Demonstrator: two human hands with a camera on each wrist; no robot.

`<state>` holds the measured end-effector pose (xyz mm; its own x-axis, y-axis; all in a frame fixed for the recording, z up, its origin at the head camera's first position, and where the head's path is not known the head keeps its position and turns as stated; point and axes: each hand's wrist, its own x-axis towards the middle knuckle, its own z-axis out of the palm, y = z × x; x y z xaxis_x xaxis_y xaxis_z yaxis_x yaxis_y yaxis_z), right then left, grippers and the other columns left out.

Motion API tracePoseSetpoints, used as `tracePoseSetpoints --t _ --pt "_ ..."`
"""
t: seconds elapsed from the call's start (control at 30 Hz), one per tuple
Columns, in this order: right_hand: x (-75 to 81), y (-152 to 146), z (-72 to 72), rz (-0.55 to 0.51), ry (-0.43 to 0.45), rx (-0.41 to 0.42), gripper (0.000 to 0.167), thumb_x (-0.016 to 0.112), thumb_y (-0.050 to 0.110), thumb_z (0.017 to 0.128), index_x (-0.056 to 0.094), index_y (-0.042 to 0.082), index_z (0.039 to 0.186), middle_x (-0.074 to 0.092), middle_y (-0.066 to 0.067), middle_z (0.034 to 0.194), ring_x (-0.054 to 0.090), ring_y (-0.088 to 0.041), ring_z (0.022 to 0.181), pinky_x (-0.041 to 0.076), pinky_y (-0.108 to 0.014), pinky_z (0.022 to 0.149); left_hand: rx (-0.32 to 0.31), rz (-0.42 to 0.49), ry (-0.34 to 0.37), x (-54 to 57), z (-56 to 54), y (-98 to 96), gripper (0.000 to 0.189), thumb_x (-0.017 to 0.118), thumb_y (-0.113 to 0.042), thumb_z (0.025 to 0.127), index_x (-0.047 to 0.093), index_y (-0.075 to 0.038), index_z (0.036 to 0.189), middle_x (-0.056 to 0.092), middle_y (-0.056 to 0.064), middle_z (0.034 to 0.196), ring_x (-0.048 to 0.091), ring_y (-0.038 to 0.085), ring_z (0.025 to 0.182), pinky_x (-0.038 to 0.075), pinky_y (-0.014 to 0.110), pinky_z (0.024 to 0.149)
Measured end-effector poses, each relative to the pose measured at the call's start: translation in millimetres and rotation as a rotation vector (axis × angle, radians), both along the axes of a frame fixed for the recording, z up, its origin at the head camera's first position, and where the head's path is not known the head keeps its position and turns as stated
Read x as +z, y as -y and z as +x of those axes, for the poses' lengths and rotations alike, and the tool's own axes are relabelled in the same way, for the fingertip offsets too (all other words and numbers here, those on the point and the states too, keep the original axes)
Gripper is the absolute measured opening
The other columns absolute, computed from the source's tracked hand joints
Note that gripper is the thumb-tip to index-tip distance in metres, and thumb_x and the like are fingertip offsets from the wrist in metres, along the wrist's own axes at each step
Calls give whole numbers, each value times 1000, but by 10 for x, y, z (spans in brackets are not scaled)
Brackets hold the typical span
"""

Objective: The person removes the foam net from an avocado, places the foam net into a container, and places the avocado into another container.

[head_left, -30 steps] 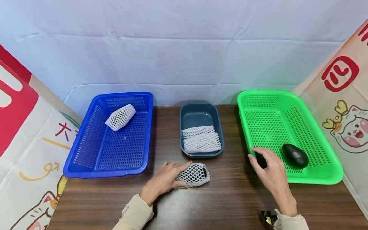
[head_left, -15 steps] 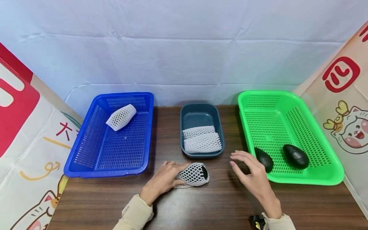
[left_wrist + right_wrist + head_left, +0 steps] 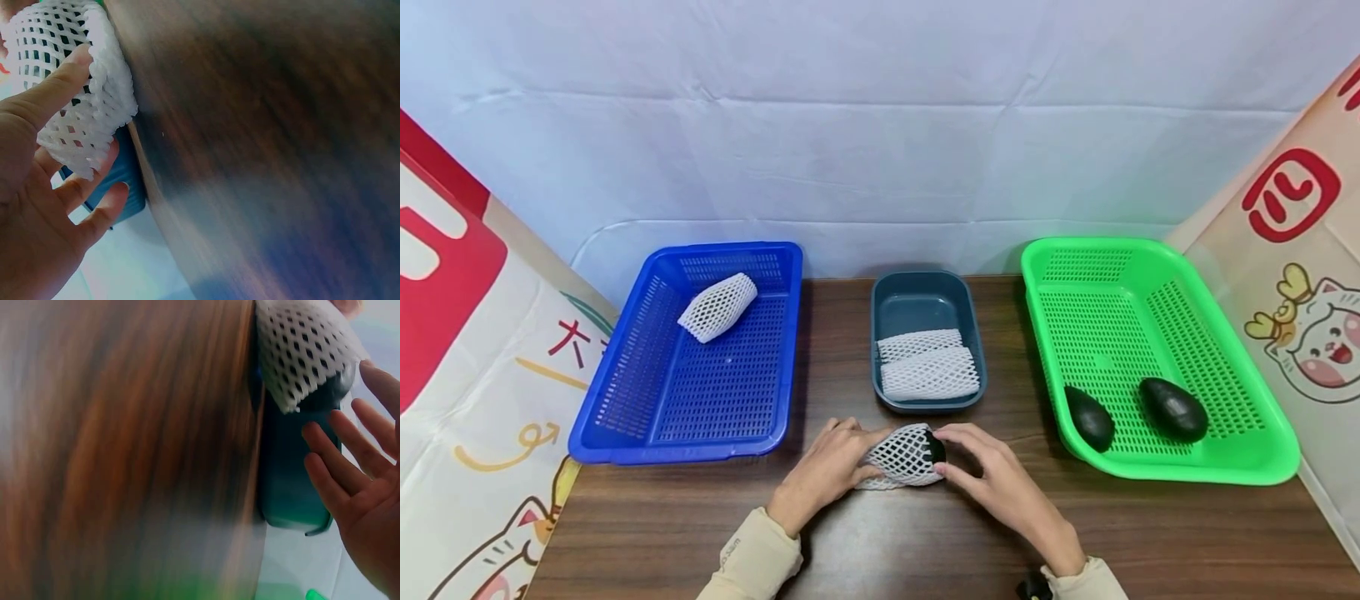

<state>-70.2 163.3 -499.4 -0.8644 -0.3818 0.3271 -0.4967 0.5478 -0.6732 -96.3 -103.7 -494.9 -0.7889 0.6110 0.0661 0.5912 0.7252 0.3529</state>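
Observation:
A white foam net sleeve [image 3: 901, 456] lies on the table in front of the small tray, with a dark avocado [image 3: 937, 448] showing at its right end. My left hand [image 3: 827, 467] grips the sleeve's left end between thumb and fingers; in the left wrist view the thumb presses on the mesh [image 3: 47, 50]. At the other end, my right hand [image 3: 1000, 479] has its thumb and fingers extended around the sleeve's opening. In the right wrist view its fingers are spread beside the exposed avocado [image 3: 331, 394]; whether they all touch it I cannot tell.
A dark teal tray [image 3: 917, 287] holds two flat foam sleeves [image 3: 928, 373]. In the blue basket [image 3: 722, 454] at left lies a net-wrapped item [image 3: 718, 307]. The green basket [image 3: 1180, 471] at right contains two bare avocados [image 3: 1174, 408].
My right hand has come left from the green basket's edge to the sleeve's right end. The left hand keeps its hold on the sleeve.

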Motion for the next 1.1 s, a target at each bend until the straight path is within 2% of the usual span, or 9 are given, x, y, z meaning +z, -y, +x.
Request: tracePoseSetpoints --t 0.1,0.2,0.37,0.47,0.67,0.87,1.1 --pt "-18 45 12 1 22 0 42 78 22 85 66 14 125 65 4 124 62 -13 116 37 -8 103 3 1 -19 -4 -1 0 54 75 -37 82 63 -25 133 74 -10 108 57 13 89 40 32 83" --pt "-25 69 6 14 31 5 47 79 23 84 64 13 128 64 2 127 61 -15 119 40 -15 104 9 9 -32 -13 1 0 52 75 -36 82 64 -26 131 73 -9 102 58 13 89 41 33 83" --pt "-28 105 -4 52 53 27 59 81 24 81 59 13 134 60 -1 133 58 -19 123 46 -31 104 1 17 -65 -36 2 2 49 76 -32 81 65 -25 129 73 -8 102 61 13 90 43 33 83" --pt "-31 125 -11 62 63 34 65 83 22 79 55 11 137 58 -3 135 57 -20 125 47 -36 104 -5 23 -81 -46 3 3 47 76 -29 81 65 -25 126 73 -8 102 62 13 92 43 32 82" --pt "-37 167 -22 98 137 11 73 84 23 79 50 13 143 54 -1 135 56 -18 123 49 -42 100 -11 28 -88 -37 1 0 44 76 -26 82 66 -24 124 73 -7 105 63 15 94 44 33 83" --pt "-57 186 -20 118 197 -4 74 84 18 79 49 10 143 53 -4 135 57 -21 121 50 -43 98 -19 43 -87 -32 -5 -11 44 76 -24 81 66 -24 124 73 -6 105 64 14 94 45 33 84" --pt "-57 177 -10 124 274 -23 67 81 18 82 47 8 140 58 -8 137 58 -24 125 48 -47 100 -28 39 -137 -33 -7 -16 43 76 -27 82 67 -27 124 75 -8 98 64 14 90 46 33 82"
